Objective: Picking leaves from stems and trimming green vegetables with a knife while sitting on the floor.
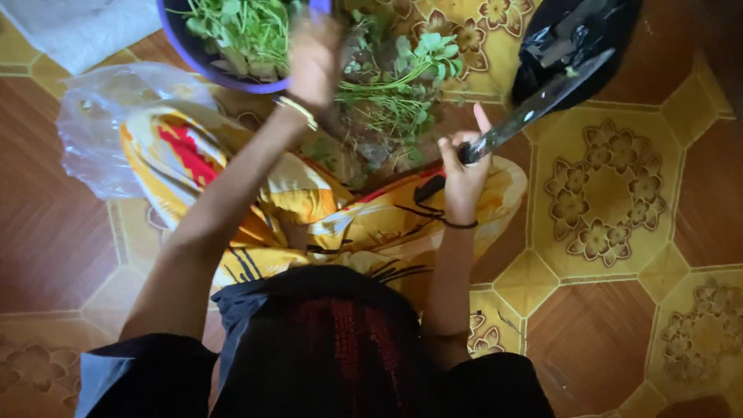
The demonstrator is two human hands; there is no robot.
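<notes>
My right hand (pixel 463 172) grips the black handle of a long knife (pixel 534 104); its grey blade points up and to the right, toward a black plastic bag. My left hand (pixel 313 62) reaches forward, blurred, to the rim of a purple bowl (pixel 203 68) filled with green leafy herbs (pixel 240 31). I cannot tell what its fingers hold. Between my hands a loose bunch of herbs with long stems (pixel 395 85) lies on the floor. My lap is covered by a yellow, red and black patterned cloth (pixel 340 220).
A black plastic bag (pixel 573 39) lies at the upper right. A clear plastic bag (pixel 108 124) sits at the left beside my knee, with a white sheet (pixel 77 27) beyond it. The floor (pixel 604 201) has yellow floral and brown wood-look tiles.
</notes>
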